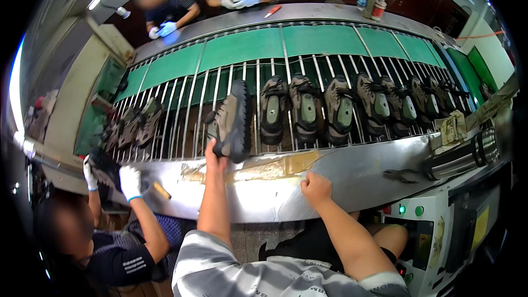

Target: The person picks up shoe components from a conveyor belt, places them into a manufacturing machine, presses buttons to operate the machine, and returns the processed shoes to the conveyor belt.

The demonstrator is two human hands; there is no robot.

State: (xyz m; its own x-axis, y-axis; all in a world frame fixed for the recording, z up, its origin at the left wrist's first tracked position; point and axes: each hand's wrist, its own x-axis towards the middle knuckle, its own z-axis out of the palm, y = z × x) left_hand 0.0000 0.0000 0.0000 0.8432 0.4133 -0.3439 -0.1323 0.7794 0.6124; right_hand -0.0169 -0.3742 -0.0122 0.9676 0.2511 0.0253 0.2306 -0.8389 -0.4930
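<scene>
My left hand [214,158] grips a brown and black shoe [233,115] by its heel end and holds it tilted on its side over the rack's near edge, the dark sole facing right. My right hand [317,188] is closed in a fist above the metal ledge [352,170]; whether anything is inside it is hidden. To the right of the held shoe, several similar shoes lie in a row on the metal bars, soles down, with green insoles showing, such as this shoe [273,110].
More shoes [149,122] lie at the rack's left. A co-worker's gloved hand [131,182] is by a dark shoe [104,167]. Two people stand across the rack. Pliers [402,175] and a steel flask [459,157] lie at right, beside a control box [423,236]. A red-handled knife [273,11] lies opposite.
</scene>
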